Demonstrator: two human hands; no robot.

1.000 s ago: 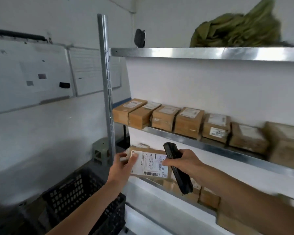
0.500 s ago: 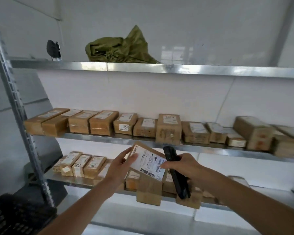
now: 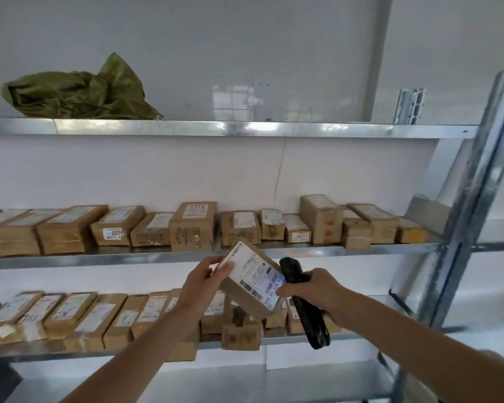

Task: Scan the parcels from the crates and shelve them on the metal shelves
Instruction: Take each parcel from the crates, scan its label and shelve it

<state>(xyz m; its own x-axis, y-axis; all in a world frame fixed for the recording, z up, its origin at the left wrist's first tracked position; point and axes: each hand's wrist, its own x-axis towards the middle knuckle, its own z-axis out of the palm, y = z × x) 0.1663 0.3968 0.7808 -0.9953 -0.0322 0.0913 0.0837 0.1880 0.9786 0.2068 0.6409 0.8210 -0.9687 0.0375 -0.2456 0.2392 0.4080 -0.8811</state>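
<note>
Left hand grips 1 brown cardboard parcel with white label before the steel shelves, right hand clasps a black handheld scanner; scanning apparently underway, shelving into a free slot presumably follows.

**White walls behind the racking**

A plain white wall filled the background, glossy enough near its middle to carry a faint bright reflection shaped like a window. A vertical seam ran down the wall on the right, where a second white panel began. A crumpled olive-green sack lay high up on the left. A short piece of pale metal channel leaned against the wall on the right. The light was soft and even.
</note>
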